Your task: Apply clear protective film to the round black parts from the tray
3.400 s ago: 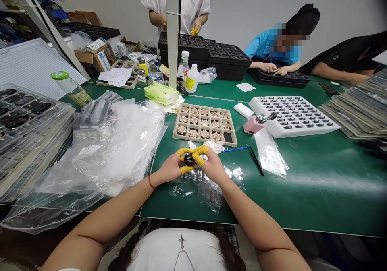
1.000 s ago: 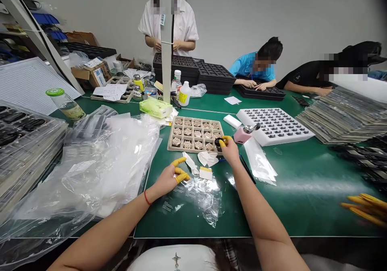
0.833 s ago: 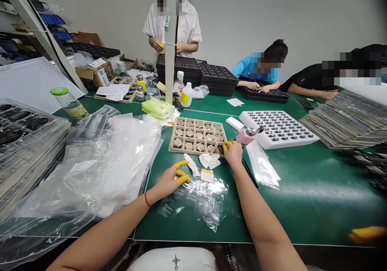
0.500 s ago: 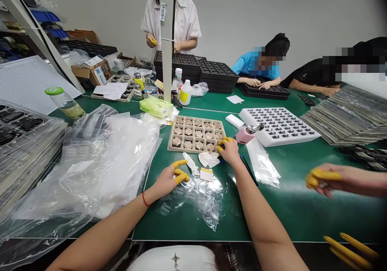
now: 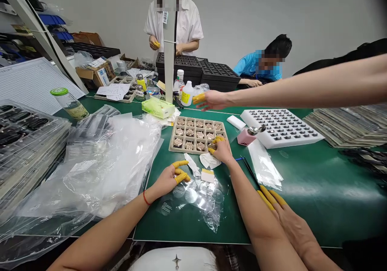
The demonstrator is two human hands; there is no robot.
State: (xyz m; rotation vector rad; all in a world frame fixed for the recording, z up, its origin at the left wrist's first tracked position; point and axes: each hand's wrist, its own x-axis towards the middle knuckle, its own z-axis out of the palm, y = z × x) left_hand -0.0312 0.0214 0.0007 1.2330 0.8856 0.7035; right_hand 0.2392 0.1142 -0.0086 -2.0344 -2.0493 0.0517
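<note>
A beige compartment tray (image 5: 173, 134) on the green table holds several rose-gold round watch parts (image 5: 200, 134). My right hand (image 5: 223, 150), with yellow finger cots, reaches into its front right corner, fingertips closed round a watch part (image 5: 212, 146) there. Part of that piece is hidden by the fingers. My left hand (image 5: 167, 179), also in yellow cots, rests left of the clear plastic film (image 5: 196, 200) with its fingers apart and nothing in them. Between hands and tray lie crumpled white tissues (image 5: 209, 161) and a small white-and-yellow block (image 5: 207, 176).
A co-worker's arm (image 5: 272, 87) stretches across from the right; another hand (image 5: 287, 214) lies beside my right forearm. A pink pump bottle (image 5: 246, 136), white foam tray (image 5: 281, 142) and plastic sleeves (image 5: 266, 166) stand right. Plastic bags (image 5: 99, 170) cover the left.
My right hand has shifted slightly left onto the corner watch part. A co-worker's arm has swung in across the table, and another hand has come beside my right forearm. My left hand stays put.
</note>
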